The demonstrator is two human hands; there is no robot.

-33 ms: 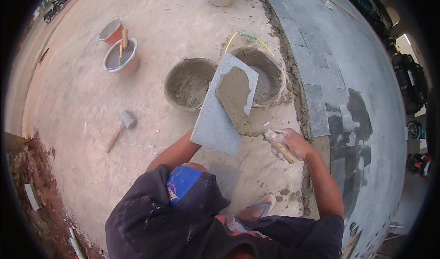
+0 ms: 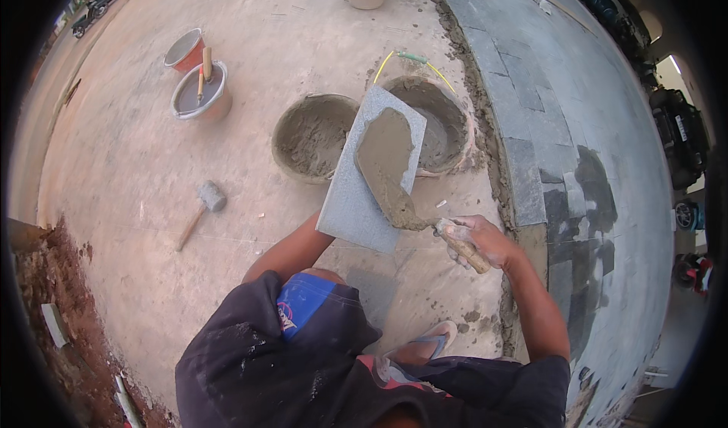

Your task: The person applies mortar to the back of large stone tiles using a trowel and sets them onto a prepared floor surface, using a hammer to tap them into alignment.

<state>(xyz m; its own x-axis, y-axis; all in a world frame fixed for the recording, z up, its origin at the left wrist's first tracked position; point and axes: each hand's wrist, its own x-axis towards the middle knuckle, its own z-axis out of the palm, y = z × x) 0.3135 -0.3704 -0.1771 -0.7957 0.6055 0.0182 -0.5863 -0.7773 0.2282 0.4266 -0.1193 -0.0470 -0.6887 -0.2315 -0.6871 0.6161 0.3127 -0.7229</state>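
Head view: the grey tile is held over inner rims of the left bucket and the right bucket, seemingly so that drips are caught. Wet mortar lies toward its right edge. The right hand is closed on the handle of the trowel. The left hand is hidden below the tile, perhaps supporting it; its grip I cannot tell. Toward the left edge of the concrete ground, the mallet lies apart, probably for leaving working room
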